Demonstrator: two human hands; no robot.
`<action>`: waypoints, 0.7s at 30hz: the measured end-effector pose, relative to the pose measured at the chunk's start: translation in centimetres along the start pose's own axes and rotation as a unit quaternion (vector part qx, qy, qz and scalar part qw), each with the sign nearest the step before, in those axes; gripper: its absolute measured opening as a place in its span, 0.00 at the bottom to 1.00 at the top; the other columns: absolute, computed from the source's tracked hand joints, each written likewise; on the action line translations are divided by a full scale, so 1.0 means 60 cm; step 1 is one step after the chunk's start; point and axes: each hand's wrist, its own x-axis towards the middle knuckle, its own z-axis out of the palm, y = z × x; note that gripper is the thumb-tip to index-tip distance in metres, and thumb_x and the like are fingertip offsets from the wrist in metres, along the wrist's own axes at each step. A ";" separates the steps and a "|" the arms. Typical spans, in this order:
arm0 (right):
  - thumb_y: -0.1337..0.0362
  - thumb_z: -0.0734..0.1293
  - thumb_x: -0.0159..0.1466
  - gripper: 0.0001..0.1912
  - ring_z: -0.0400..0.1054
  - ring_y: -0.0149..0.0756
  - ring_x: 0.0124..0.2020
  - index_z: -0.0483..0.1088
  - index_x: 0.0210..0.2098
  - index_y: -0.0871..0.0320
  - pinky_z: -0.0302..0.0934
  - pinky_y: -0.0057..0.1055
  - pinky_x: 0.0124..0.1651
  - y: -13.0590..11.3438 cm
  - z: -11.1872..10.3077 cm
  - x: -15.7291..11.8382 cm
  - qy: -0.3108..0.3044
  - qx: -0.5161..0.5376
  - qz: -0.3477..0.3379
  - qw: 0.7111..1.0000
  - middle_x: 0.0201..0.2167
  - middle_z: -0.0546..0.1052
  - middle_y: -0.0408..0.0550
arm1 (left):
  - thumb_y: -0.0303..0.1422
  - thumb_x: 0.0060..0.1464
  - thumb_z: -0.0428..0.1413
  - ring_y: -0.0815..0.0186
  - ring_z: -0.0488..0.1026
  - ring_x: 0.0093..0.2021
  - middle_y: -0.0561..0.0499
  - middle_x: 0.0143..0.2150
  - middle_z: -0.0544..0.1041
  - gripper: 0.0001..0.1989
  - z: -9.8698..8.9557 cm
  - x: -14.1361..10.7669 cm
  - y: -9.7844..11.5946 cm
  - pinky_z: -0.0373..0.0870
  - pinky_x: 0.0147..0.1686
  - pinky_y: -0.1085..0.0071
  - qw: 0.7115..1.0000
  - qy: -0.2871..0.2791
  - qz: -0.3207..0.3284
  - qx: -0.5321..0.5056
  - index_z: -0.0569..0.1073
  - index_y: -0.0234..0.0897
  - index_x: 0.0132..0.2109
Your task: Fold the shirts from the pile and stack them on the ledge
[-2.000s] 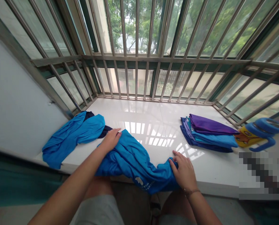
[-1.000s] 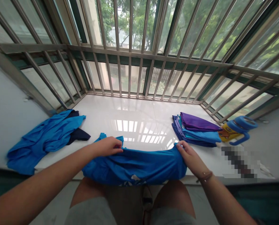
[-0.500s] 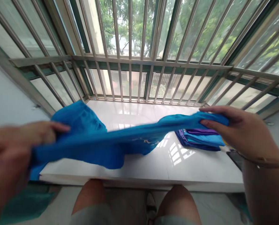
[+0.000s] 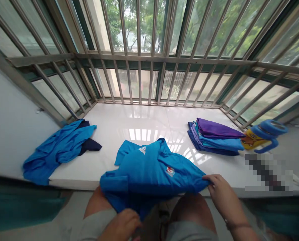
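A blue short-sleeved shirt (image 4: 149, 167) with a white print and a red-and-white emblem lies partly on the white ledge. Its lower part hangs over the front edge between my knees. At its right end, my right hand (image 4: 218, 189) pinches a corner of the cloth between thumb and fingers. My left hand (image 4: 124, 223) is low at the front, above my left thigh, its fingers curled at the hanging part of the shirt. How much cloth it grips is partly hidden.
A crumpled blue and navy clothes heap (image 4: 61, 147) lies on the ledge (image 4: 109, 117) at left. To the right are a folded clothes stack (image 4: 215, 137) and a blue-and-yellow bottle (image 4: 262, 135), with a blurred-out object in front. Metal bars (image 4: 149, 58) stand behind.
The shirt, stretched in the air between both hands, has come down onto the ledge edge. My left hand moved right and down to the front; my right hand moved down and left.
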 end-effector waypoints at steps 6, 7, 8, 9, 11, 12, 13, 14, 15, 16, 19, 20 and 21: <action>0.69 0.62 0.67 0.23 0.72 0.62 0.63 0.83 0.54 0.52 0.61 0.61 0.68 -0.132 0.040 0.031 0.042 -0.102 0.004 0.994 0.61 0.80 0.60 | 0.35 0.74 0.47 0.51 0.71 0.73 0.41 0.71 0.76 0.20 -0.122 0.188 0.034 0.69 0.74 0.45 0.975 0.201 0.037 0.090 0.76 0.46 0.65; 0.68 0.62 0.69 0.22 0.68 0.63 0.68 0.82 0.56 0.53 0.57 0.63 0.71 -0.158 0.049 0.040 0.055 -0.102 -0.008 0.993 0.64 0.78 0.60 | 0.33 0.74 0.47 0.50 0.70 0.73 0.39 0.72 0.75 0.21 -0.134 0.225 0.028 0.68 0.75 0.45 0.972 0.212 0.020 0.103 0.76 0.43 0.66; 0.68 0.62 0.70 0.22 0.64 0.63 0.71 0.80 0.59 0.54 0.53 0.64 0.74 -0.179 0.059 0.050 0.059 -0.096 -0.021 0.993 0.67 0.76 0.60 | 0.33 0.74 0.47 0.49 0.69 0.74 0.38 0.73 0.74 0.22 -0.143 0.259 0.018 0.67 0.75 0.44 0.968 0.221 0.000 0.116 0.75 0.40 0.68; 0.67 0.61 0.71 0.23 0.62 0.62 0.74 0.78 0.61 0.54 0.51 0.64 0.75 -0.195 0.068 0.059 0.052 -0.088 -0.033 0.994 0.69 0.75 0.60 | 0.33 0.74 0.48 0.48 0.68 0.75 0.37 0.74 0.72 0.23 -0.150 0.288 0.005 0.64 0.76 0.43 0.964 0.230 -0.019 0.129 0.73 0.38 0.69; 0.66 0.61 0.73 0.25 0.62 0.58 0.74 0.74 0.67 0.55 0.51 0.61 0.75 -0.210 0.082 0.077 0.026 -0.069 -0.046 0.996 0.71 0.73 0.59 | 0.34 0.74 0.48 0.46 0.65 0.77 0.35 0.76 0.70 0.24 -0.160 0.325 -0.025 0.60 0.77 0.42 0.957 0.249 -0.044 0.143 0.70 0.35 0.72; 0.64 0.61 0.74 0.25 0.64 0.56 0.73 0.72 0.69 0.56 0.53 0.58 0.74 -0.209 0.085 0.084 0.014 -0.063 -0.045 0.997 0.71 0.74 0.60 | 0.35 0.75 0.48 0.47 0.64 0.78 0.35 0.76 0.70 0.25 -0.164 0.332 -0.041 0.59 0.77 0.43 0.953 0.260 -0.052 0.144 0.69 0.34 0.73; 0.62 0.61 0.75 0.25 0.67 0.56 0.70 0.70 0.70 0.56 0.55 0.57 0.72 -0.204 0.086 0.091 0.004 -0.059 -0.040 0.997 0.68 0.75 0.60 | 0.35 0.75 0.47 0.48 0.64 0.77 0.35 0.75 0.71 0.25 -0.170 0.332 -0.056 0.59 0.77 0.44 0.950 0.273 -0.057 0.142 0.69 0.34 0.73; 0.59 0.61 0.76 0.25 0.71 0.55 0.66 0.70 0.70 0.56 0.58 0.55 0.69 -0.196 0.085 0.096 -0.005 -0.055 -0.032 0.998 0.65 0.78 0.61 | 0.34 0.76 0.45 0.49 0.66 0.76 0.36 0.74 0.72 0.24 -0.176 0.326 -0.071 0.60 0.77 0.45 0.946 0.286 -0.062 0.141 0.69 0.35 0.72; 0.56 0.62 0.77 0.24 0.73 0.55 0.62 0.72 0.68 0.55 0.60 0.52 0.65 -0.186 0.082 0.100 -0.017 -0.050 -0.024 0.998 0.61 0.80 0.60 | 0.34 0.76 0.45 0.50 0.68 0.75 0.37 0.72 0.74 0.23 -0.183 0.315 -0.085 0.60 0.76 0.45 0.943 0.296 -0.065 0.141 0.71 0.37 0.71; 0.54 0.62 0.77 0.23 0.75 0.55 0.58 0.74 0.65 0.55 0.62 0.51 0.62 -0.176 0.078 0.102 -0.031 -0.044 -0.018 0.998 0.56 0.83 0.59 | 0.35 0.75 0.46 0.49 0.70 0.72 0.38 0.70 0.76 0.22 -0.192 0.302 -0.096 0.61 0.76 0.45 0.940 0.302 -0.068 0.145 0.73 0.39 0.68; 0.52 0.62 0.75 0.18 0.78 0.54 0.51 0.79 0.50 0.54 0.64 0.48 0.56 -0.144 0.064 0.101 -0.054 0.001 -0.014 0.998 0.44 0.84 0.56 | 0.38 0.72 0.52 0.48 0.76 0.61 0.40 0.58 0.81 0.14 -0.222 0.257 -0.118 0.68 0.69 0.45 0.936 0.296 -0.092 0.166 0.78 0.40 0.56; 0.51 0.62 0.74 0.18 0.78 0.54 0.50 0.79 0.47 0.54 0.65 0.47 0.56 -0.134 0.058 0.097 -0.043 0.030 -0.015 0.999 0.42 0.84 0.56 | 0.37 0.71 0.53 0.48 0.77 0.56 0.40 0.53 0.82 0.11 -0.231 0.243 -0.122 0.70 0.66 0.45 0.936 0.290 -0.103 0.170 0.78 0.40 0.51; 0.50 0.62 0.73 0.18 0.78 0.54 0.49 0.78 0.45 0.54 0.67 0.46 0.55 -0.123 0.053 0.091 -0.022 0.062 -0.011 0.998 0.42 0.84 0.56 | 0.36 0.69 0.53 0.48 0.77 0.53 0.41 0.48 0.82 0.09 -0.239 0.230 -0.124 0.71 0.64 0.45 0.935 0.288 -0.114 0.171 0.77 0.40 0.47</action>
